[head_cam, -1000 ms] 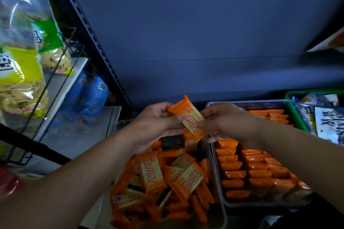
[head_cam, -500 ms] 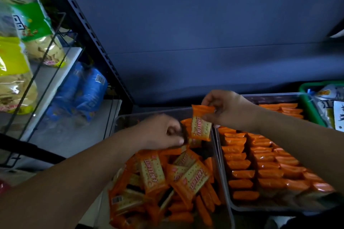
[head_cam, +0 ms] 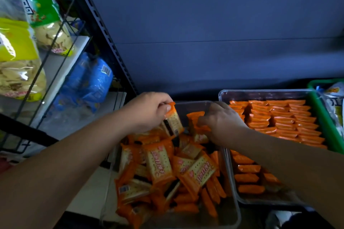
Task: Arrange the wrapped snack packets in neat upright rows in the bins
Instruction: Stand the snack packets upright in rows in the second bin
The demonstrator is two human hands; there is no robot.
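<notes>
A clear plastic bin (head_cam: 197, 105) in front of me holds a loose heap of orange cracker packets (head_cam: 163, 169). My left hand (head_cam: 149, 111) pinches one orange packet (head_cam: 174, 121) by its top edge, above the heap's far end. My right hand (head_cam: 221, 122) reaches into the same bin's far right corner, its fingers curled round an upright orange packet (head_cam: 195, 117). A second clear bin (head_cam: 260, 93) to the right holds orange packets (head_cam: 283, 119) standing in neat rows.
A green basket (head_cam: 323, 117) with white-wrapped snacks stands at the far right. On the left a black wire rack (head_cam: 55, 57) carries yellow and green snack bags (head_cam: 20, 57) and blue packets (head_cam: 87, 80). A dark blue panel rises behind the bins.
My right hand has dropped from above the bins' shared edge into the left bin's far corner with a packet. My left hand has lifted a packet from the heap.
</notes>
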